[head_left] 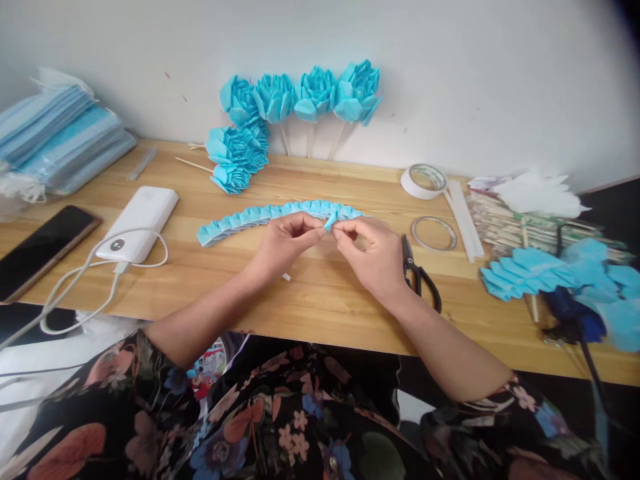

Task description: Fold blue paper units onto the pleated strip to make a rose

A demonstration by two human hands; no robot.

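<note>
My left hand [293, 241] and my right hand [367, 250] meet above the middle of the table. Their fingertips pinch a small folded blue petal [331, 220] between them. Just behind my hands, a long curved row of folded blue petals [250, 217] lies on the wood, partly hidden by my fingers. Black-handled scissors [415, 270] rest beside my right wrist. A tiny white scrap [287, 277] is on the table near my left wrist.
Blue flowers on sticks [315, 93] lean on the wall; others lie at their left. Leftward are a phone [47, 247], a white power bank [145, 220] and packed masks [60, 140]. Rightward are tape rolls [417, 190], white strips [465, 223], bundled sticks [525, 223] and blue petals [525, 273].
</note>
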